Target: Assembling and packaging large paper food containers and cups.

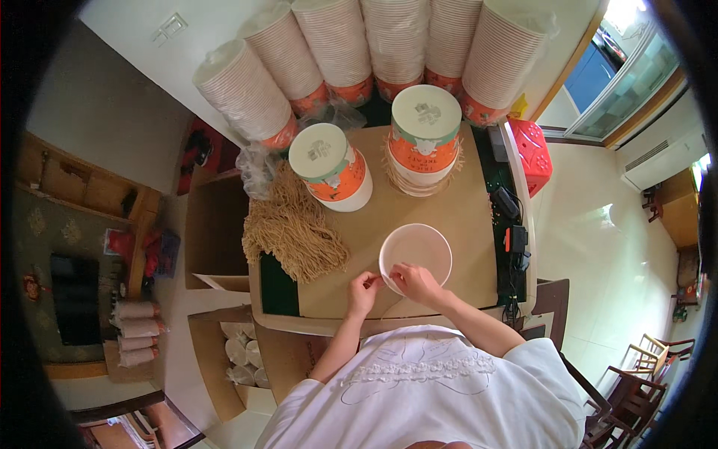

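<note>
Tub [419, 243] sits on the counter [278, 288], mouth up, right at the hands. Left hand [363, 294] just outside its left rim, thumb and fingertips bunched; right hand [419, 283] over the near-left rim, fingers curled. Can't tell what either grips; details too small.

Risks, my guess: tub looks light and empty, so a sideways pull at the rim could slide or tip it. Pressing too hard on one spot might bend the wall. A swing of the left forearm could drag cords [295, 232], piled loose beyond the left hand, and tangle them.

Tub looks: round, pale, pinkish-white inside, smooth, rim circular, no dents seen. Outer wall mostly hidden.
</note>
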### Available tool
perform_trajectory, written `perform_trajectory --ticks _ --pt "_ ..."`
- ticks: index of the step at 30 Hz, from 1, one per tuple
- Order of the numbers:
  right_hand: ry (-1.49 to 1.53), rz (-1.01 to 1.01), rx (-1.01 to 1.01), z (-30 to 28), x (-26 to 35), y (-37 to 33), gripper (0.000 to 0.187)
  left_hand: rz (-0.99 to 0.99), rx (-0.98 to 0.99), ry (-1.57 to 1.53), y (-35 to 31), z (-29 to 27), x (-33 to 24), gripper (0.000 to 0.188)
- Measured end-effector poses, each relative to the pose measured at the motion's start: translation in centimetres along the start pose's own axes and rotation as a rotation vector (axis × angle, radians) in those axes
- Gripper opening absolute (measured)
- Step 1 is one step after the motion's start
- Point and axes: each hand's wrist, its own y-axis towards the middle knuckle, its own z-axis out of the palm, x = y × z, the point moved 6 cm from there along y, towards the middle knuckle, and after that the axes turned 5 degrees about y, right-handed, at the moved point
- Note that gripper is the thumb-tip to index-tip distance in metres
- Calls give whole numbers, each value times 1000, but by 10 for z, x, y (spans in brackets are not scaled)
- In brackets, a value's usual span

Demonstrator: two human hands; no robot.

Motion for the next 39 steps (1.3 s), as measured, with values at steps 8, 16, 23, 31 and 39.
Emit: perform_trajectory --ticks 8,16,23,31,39 --pt "29 6 -53 -9 2 -17 8 119 -64 124 -7 -5 -14 8" --pt "-96 -167 -12 -13 17 -33 22 40 83 110 -6 4 -22 11" --pt "-91 -130 -25 -7 9 -33 20 32 -29 210 -3 -3 1 15" --pt "-64 -58 -26 -8 8 -33 18 135 33 190 -6 0 -32 24" --pt "-13 29 -63 -1 -2 -39 17 130 -39 144 7 13 -22 12"
